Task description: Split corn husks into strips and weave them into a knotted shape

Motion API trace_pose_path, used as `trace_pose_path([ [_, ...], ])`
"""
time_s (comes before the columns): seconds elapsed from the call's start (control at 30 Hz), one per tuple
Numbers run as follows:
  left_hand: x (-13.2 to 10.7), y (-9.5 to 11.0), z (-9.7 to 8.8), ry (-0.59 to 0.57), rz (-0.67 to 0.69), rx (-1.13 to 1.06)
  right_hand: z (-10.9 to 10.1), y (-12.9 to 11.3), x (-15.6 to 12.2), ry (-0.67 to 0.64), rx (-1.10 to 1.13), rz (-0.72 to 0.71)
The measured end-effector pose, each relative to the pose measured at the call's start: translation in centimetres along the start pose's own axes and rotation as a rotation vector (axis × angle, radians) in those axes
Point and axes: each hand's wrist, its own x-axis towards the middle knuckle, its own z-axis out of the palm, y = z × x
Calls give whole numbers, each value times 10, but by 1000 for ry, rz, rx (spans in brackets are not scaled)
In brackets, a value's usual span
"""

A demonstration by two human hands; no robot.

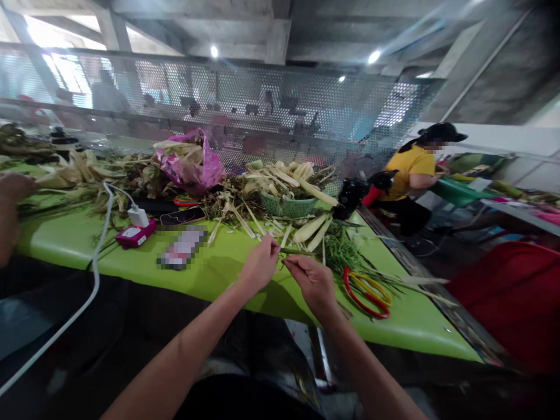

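My left hand (261,263) is closed in a pinch above the green table, on a thin green stalk (298,252) that points right from the fingertips. Close beside it, my right hand (314,284) also pinches with thumb and fingers; a small dark strip seems to be at its tips, too fine to name. Just beyond the hands lie peeled pale stalks (311,230) and a heap of green shreds (343,249). To the right of my right hand rests a tool with red and yellow looped handles (367,294).
A green basket (289,206) heaped with pale stalks stands behind, beside a pink plastic bag (192,166). On the left are a phone (182,216), a purple power block (136,234) and a white cable (100,256). Another person's hand (15,189) shows far left; a person in yellow (409,169) sits right.
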Motion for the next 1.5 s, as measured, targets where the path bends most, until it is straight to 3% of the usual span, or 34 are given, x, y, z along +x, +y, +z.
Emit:
trace_pose_path([
  [0.2, -4, 4, -11, -167, 104, 11, -27, 1, 15, 3, -124, -56],
  [0.33, -3, 2, -10, -117, 107, -42, -31, -5, 15, -44, -129, -69],
  [0.5, 1, 7, -5, 61, -71, -341, -14, -5, 1, -121, -52, -16],
  [0.63, -1, 11, -6, 30, -267, -666, -3, 0, -6, -216, 5, 27],
  [0.73, -3, 11, -9, 21, -316, -756, -7, 4, -4, -292, 44, 40],
  [0.93, -6, 14, -15, 2, -317, -749, -20, 9, 19, 27, 369, 381],
  [1.0, -8, 16, -15, -14, -311, -762, -18, 10, 30, 22, 474, 416],
  [1.17, -9, 17, -16, -42, -308, -798, -7, 15, 48, -168, 622, 531],
  [1.37, -8, 8, -21, 5, -351, -825, -14, 20, 56, -72, 1060, 594],
  [1.5, -9, 4, -25, 9, -366, -864, -31, 28, 67, 20, 1098, 581],
])
